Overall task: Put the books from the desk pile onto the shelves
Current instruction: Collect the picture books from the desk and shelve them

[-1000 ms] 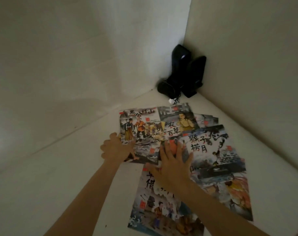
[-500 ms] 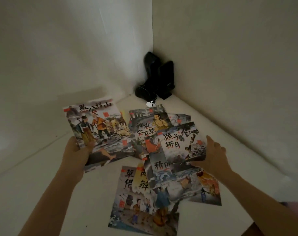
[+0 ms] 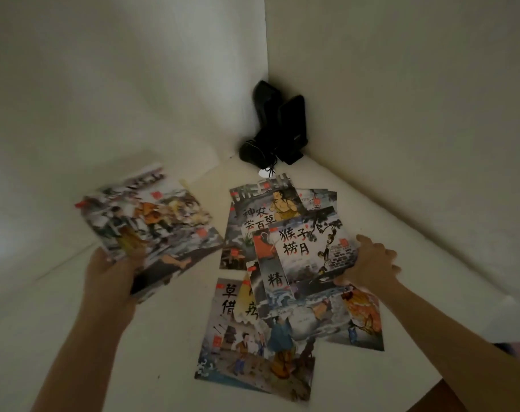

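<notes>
1. White desk surface (image 3: 169, 337) is carrying a loose spread of picture books (image 3: 270, 316), overlapping one another near the corner where two pale walls are meeting
2. Left hand (image 3: 110, 272) is gripping one book (image 3: 148, 230) by its lower edge, fingers curled under it, and is holding it tilted above the desk to the left of the spread; its cover is showing blurred
3. Right hand (image 3: 371, 263) is pinching the right edge of the monkey-and-moon book (image 3: 312, 242), which is lying on top of the spread, with the thumb under that edge and the fingers bent at its side
4. Black speakers (image 3: 278, 126) are standing in the corner behind the books, a cord trailing in front of them
</notes>
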`<action>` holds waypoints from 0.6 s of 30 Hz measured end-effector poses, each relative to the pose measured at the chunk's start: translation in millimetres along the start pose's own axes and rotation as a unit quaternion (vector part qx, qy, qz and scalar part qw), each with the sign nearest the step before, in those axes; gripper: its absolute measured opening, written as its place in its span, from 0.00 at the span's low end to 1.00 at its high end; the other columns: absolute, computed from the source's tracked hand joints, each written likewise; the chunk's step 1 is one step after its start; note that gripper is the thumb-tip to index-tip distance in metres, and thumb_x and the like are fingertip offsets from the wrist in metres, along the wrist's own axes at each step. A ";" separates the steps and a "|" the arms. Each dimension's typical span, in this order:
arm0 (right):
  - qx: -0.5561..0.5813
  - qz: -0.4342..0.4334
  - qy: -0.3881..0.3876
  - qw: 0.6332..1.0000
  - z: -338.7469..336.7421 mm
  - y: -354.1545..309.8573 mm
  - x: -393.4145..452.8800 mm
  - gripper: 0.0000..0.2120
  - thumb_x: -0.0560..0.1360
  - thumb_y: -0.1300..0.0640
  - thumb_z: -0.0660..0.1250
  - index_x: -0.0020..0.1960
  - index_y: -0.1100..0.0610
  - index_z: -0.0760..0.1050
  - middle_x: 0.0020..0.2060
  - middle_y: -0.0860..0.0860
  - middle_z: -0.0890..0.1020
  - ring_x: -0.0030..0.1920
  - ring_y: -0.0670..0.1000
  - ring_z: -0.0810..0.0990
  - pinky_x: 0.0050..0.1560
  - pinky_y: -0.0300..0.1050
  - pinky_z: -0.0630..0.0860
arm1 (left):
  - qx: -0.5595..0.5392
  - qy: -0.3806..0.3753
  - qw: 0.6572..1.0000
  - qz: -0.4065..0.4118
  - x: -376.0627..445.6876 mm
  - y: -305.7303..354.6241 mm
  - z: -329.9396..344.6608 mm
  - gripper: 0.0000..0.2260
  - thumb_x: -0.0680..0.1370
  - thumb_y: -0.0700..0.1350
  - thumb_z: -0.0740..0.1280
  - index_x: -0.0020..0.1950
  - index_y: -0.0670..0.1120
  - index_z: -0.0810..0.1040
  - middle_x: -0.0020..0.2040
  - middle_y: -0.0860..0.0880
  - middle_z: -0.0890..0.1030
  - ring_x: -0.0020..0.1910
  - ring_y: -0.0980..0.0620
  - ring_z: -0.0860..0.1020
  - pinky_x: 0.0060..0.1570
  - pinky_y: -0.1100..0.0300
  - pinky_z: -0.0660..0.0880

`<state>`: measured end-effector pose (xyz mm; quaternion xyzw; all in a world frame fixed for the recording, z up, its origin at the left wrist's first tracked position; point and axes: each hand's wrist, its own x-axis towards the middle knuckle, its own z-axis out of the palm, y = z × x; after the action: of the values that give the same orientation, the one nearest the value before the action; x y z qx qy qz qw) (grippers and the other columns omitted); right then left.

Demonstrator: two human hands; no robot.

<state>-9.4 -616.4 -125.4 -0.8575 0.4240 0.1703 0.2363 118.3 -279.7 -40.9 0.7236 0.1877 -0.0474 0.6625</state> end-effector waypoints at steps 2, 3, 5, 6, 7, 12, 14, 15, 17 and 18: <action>-0.035 -0.002 -0.012 0.999 -0.4 -7.3 -2.7 0.47 0.63 0.46 0.79 0.74 0.50 0.57 0.67 0.58 0.66 0.68 0.61 0.61 0.64 0.56 0.64 | -0.006 -0.068 0.997 -0.027 -18.3 -7.2 13.0 0.11 0.77 0.34 0.66 0.58 0.41 0.73 0.56 0.40 0.81 0.44 0.40 0.83 0.38 0.46 0.79; -0.044 -0.008 -0.016 0.999 0.1 -8.7 -3.5 0.44 0.65 0.45 0.78 0.73 0.50 0.59 0.67 0.58 0.66 0.68 0.61 0.61 0.64 0.56 0.64 | -0.012 -0.098 0.994 -0.043 -26.7 -14.6 22.2 0.13 0.77 0.33 0.66 0.60 0.42 0.72 0.55 0.41 0.81 0.42 0.41 0.84 0.35 0.47 0.80; -0.021 -0.023 -0.004 0.999 -0.1 -8.9 -5.9 0.30 0.73 0.47 0.71 0.72 0.50 0.64 0.67 0.58 0.68 0.68 0.60 0.62 0.66 0.57 0.63 | -0.045 -0.155 0.983 -0.090 -42.5 -31.9 46.6 0.19 0.76 0.31 0.67 0.63 0.48 0.71 0.53 0.45 0.83 0.41 0.44 0.85 0.34 0.47 0.81; 0.010 -0.033 0.018 0.999 -0.7 -7.3 -6.1 0.22 0.77 0.51 0.66 0.70 0.51 0.67 0.67 0.58 0.70 0.68 0.60 0.65 0.67 0.58 0.63 | -0.051 -0.179 0.977 -0.109 -49.6 -41.5 59.3 0.21 0.75 0.30 0.67 0.62 0.50 0.71 0.52 0.47 0.83 0.42 0.45 0.85 0.36 0.47 0.82; 0.044 -0.046 0.044 0.997 -1.1 -5.3 -5.9 0.18 0.80 0.55 0.61 0.69 0.53 0.69 0.66 0.58 0.72 0.67 0.59 0.68 0.68 0.58 0.64 | -0.035 -0.197 0.973 -0.113 -55.4 -52.0 71.9 0.22 0.75 0.31 0.68 0.62 0.52 0.70 0.52 0.48 0.83 0.43 0.46 0.85 0.38 0.48 0.82; 0.183 -0.086 0.059 0.978 0.8 -2.4 -12.5 0.23 0.83 0.50 0.55 0.74 0.60 0.62 0.67 0.60 0.75 0.65 0.59 0.74 0.66 0.52 0.70 | 0.294 -0.147 0.944 0.010 -42.1 -116.0 106.5 0.20 0.72 0.45 0.72 0.62 0.53 0.75 0.54 0.49 0.81 0.52 0.48 0.79 0.55 0.46 0.79; 0.208 -0.078 0.047 0.974 2.3 -7.0 -11.0 0.28 0.80 0.47 0.61 0.75 0.58 0.59 0.66 0.59 0.75 0.64 0.59 0.75 0.64 0.50 0.71 | 0.365 -0.117 0.923 0.033 -42.9 -122.2 112.9 0.18 0.71 0.53 0.70 0.59 0.51 0.76 0.56 0.47 0.79 0.53 0.47 0.78 0.57 0.49 0.77; 0.221 -0.070 0.040 0.972 3.5 -10.2 -9.3 0.32 0.78 0.46 0.65 0.76 0.57 0.58 0.66 0.59 0.75 0.64 0.59 0.75 0.63 0.50 0.71 | 0.371 -0.124 0.919 0.042 -47.7 -119.1 117.6 0.19 0.72 0.53 0.69 0.60 0.50 0.74 0.59 0.47 0.77 0.56 0.47 0.75 0.60 0.53 0.74; 0.259 -0.040 0.018 0.965 8.2 -18.0 -6.1 0.43 0.69 0.44 0.75 0.75 0.56 0.56 0.64 0.57 0.76 0.62 0.58 0.77 0.64 0.52 0.73 | 0.371 -0.152 0.915 0.042 -54.7 -112.9 127.9 0.24 0.73 0.48 0.72 0.66 0.46 0.68 0.63 0.44 0.70 0.63 0.45 0.69 0.62 0.54 0.68; 0.270 -0.026 0.011 0.962 12.4 -21.5 -5.5 0.49 0.64 0.42 0.78 0.75 0.55 0.56 0.64 0.57 0.77 0.62 0.58 0.77 0.64 0.53 0.73 | 0.370 -0.155 0.916 0.028 -55.8 -109.3 133.4 0.28 0.72 0.45 0.73 0.68 0.45 0.65 0.64 0.43 0.69 0.64 0.43 0.68 0.63 0.51 0.68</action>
<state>3.7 -594.7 -127.4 -0.7744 0.4345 0.0335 0.4588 54.2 -416.0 -141.8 0.9055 0.0316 -0.2064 0.3693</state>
